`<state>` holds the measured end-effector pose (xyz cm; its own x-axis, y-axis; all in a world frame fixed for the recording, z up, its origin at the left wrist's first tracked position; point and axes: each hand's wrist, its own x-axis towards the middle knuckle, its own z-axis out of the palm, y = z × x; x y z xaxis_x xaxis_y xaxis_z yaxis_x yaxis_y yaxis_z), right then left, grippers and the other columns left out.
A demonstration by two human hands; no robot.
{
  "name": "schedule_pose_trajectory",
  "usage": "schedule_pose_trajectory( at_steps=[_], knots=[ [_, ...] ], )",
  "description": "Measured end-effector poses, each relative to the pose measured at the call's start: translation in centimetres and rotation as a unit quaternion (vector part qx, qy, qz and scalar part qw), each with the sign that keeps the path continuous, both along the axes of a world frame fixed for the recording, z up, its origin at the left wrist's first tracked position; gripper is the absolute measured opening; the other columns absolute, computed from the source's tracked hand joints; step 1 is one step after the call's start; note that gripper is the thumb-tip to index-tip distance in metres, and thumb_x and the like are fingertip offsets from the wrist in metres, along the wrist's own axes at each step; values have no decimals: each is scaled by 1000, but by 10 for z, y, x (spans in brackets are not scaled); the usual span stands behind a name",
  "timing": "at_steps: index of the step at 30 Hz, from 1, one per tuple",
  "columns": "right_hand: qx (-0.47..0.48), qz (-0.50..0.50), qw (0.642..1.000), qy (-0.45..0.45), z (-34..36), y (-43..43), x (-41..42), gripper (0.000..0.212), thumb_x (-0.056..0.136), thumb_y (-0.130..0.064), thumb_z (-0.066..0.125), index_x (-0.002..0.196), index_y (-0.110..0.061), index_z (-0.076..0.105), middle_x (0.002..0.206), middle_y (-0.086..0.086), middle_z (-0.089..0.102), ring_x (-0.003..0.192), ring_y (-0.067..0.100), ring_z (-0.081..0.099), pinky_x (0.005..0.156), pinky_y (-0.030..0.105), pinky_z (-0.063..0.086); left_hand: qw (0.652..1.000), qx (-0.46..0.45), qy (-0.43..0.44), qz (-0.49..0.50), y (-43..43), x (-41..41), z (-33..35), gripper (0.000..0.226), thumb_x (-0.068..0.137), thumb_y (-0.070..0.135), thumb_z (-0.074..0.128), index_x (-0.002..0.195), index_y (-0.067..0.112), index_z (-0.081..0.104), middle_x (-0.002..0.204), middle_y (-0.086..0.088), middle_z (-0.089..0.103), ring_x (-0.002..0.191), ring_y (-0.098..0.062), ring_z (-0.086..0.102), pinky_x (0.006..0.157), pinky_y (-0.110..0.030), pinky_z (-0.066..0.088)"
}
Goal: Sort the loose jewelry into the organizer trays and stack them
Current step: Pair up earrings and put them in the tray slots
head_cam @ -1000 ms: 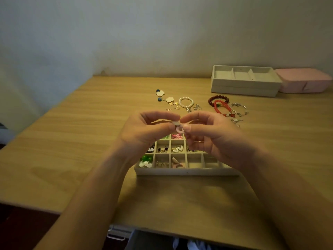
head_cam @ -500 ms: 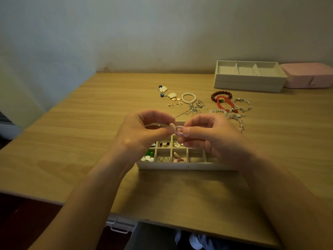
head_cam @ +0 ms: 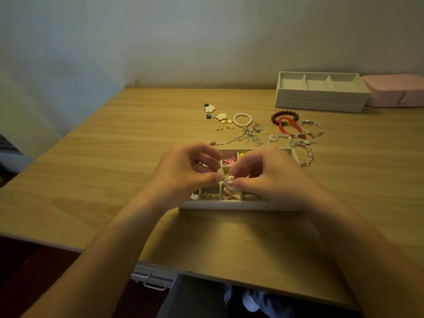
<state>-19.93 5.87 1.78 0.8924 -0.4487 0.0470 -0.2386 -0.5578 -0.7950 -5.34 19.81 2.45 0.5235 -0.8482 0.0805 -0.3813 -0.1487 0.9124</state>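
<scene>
A beige grid organizer tray (head_cam: 241, 205) lies on the wooden table in front of me, with small earrings and charms in several cells. Both hands hover over it and hide most of it. My left hand (head_cam: 183, 173) and my right hand (head_cam: 263, 177) pinch a small pale ring-shaped earring (head_cam: 226, 179) between their fingertips, just above the tray's middle cells. Behind the tray lies loose jewelry: a pearl bracelet (head_cam: 242, 119), a dark red bead bracelet (head_cam: 284, 116), a bright red bracelet (head_cam: 289, 128), silver chains (head_cam: 249, 136) and white flower pieces (head_cam: 209, 108).
Two stacked beige trays (head_cam: 320, 94) with three compartments stand at the back right, beside a pink box (head_cam: 397, 92). The table's near edge runs below my forearms, with an open drawer (head_cam: 195, 294) under it. A wall closes the back.
Both hands have sunk from above the tray down onto its middle cells, still pinching the small earring. The view has tilted, so more of the loose jewelry shows.
</scene>
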Motion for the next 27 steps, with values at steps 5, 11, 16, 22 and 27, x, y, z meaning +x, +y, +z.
schedule_pose_trajectory(
  at_steps=[5, 11, 16, 22, 27],
  knots=[
    [-91, 21, 995, 44, -3, 5, 2, 6, 84, -25, 79, 84, -30, 81, 71, -17, 72, 73, -3, 66, 58, 11, 48, 1000, 0, -17, -17, 1, 2, -10, 33, 66, -2, 88, 86, 21, 73, 81, -7, 75, 75, -14, 71, 75, -37, 61],
    [-155, 47, 984, 69, -1, 10, 3, 10, 91, -30, 72, 95, -33, 81, 83, -22, 66, 82, -2, 59, 64, 10, 40, 999, 13, -12, -37, 3, 5, -17, 33, 67, -4, 88, 87, 18, 74, 83, -10, 76, 78, -21, 73, 78, -38, 61],
    [-188, 33, 979, 64, -1, 11, 5, 15, 90, -25, 68, 93, -33, 80, 94, -16, 51, 83, -1, 49, 65, 18, 37, 999, 9, 8, -48, 5, 5, -20, 29, 69, -7, 85, 89, 11, 73, 82, -10, 76, 76, -17, 73, 73, -28, 59],
    [-170, 67, 980, 84, 7, 7, 2, 35, 93, -14, 61, 108, -43, 76, 100, -13, 53, 91, 2, 51, 71, 13, 38, 999, 0, 10, -48, 5, 7, -23, 31, 69, -6, 86, 86, 18, 73, 81, -6, 76, 77, -16, 74, 72, -26, 58],
    [-210, 125, 956, 164, 13, 6, -6, 43, 100, -16, 53, 127, -48, 65, 110, -11, 46, 99, 3, 46, 82, 18, 39, 999, -2, 11, -45, 7, 6, -24, 33, 69, -6, 86, 84, 20, 72, 79, -4, 76, 75, -14, 73, 70, -23, 56]
  ],
)
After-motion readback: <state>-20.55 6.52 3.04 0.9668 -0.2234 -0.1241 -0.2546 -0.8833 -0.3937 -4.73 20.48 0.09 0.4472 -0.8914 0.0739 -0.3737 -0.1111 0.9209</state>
